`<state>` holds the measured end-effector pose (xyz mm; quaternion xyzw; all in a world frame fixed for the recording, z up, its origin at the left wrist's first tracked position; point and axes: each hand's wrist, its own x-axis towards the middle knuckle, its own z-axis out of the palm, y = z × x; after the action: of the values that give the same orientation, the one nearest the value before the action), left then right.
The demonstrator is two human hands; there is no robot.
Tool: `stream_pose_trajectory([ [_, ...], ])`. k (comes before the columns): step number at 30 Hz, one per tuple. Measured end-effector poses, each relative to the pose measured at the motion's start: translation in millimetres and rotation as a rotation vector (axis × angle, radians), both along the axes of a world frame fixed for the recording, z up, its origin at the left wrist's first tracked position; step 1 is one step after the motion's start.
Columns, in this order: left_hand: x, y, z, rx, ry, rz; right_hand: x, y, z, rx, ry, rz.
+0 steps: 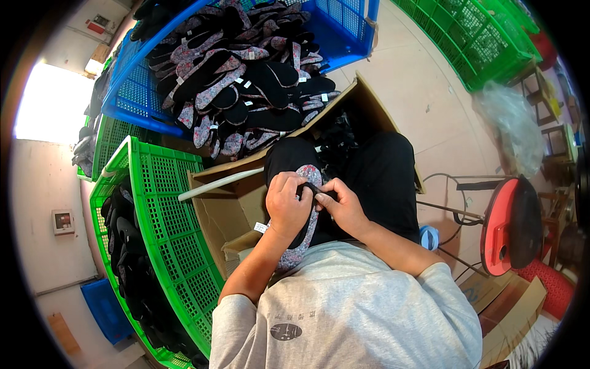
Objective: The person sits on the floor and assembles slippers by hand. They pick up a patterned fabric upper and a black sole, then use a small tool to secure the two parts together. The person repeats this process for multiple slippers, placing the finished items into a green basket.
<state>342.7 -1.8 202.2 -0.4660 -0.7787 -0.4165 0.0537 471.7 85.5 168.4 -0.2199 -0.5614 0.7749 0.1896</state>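
A fabric slipper (309,174), floral-patterned with black cloth, lies lengthwise over my left thigh and lap. A white tag (261,227) sticks out at its left side. My left hand (287,203) is closed around the slipper's middle, its fingers curled in. My right hand (343,207) pinches a black edge of the same slipper, thumb against finger, close to the left fingertips. The hands cover much of the slipper's middle, so what lies between the fingertips is hidden.
A cardboard box (239,206) stands open around my knees, with black pieces inside. Ahead, a blue crate (341,31) holds heaped floral-and-black slippers. To the left is a green crate (172,203) of black items. A red-and-black round stool (507,227) and plastic bag (510,123) lie right.
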Motion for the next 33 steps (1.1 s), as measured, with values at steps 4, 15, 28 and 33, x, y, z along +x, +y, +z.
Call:
stream_pose_trajectory([
  [4, 0.7, -0.2, 1.0, -0.005, 0.021, 0.001, 3.0, 7.3, 9.4, -0.427, -0.088, -0.04],
  [15, 0.4, 1.0, 10.6, -0.075, -0.028, 0.025, 3.4, 28.8, 21.8, -0.347, -0.258, -0.169],
  [28, -2.3, -7.9, 1.1, -0.112, -0.091, 0.074, -2.1, 44.7, -9.4, -0.036, 0.114, -0.216],
  [33, -2.5, -4.7, 5.2, -0.187, -0.099, 0.033, -3.1, 35.3, -6.5, -0.106, 0.104, -0.006],
])
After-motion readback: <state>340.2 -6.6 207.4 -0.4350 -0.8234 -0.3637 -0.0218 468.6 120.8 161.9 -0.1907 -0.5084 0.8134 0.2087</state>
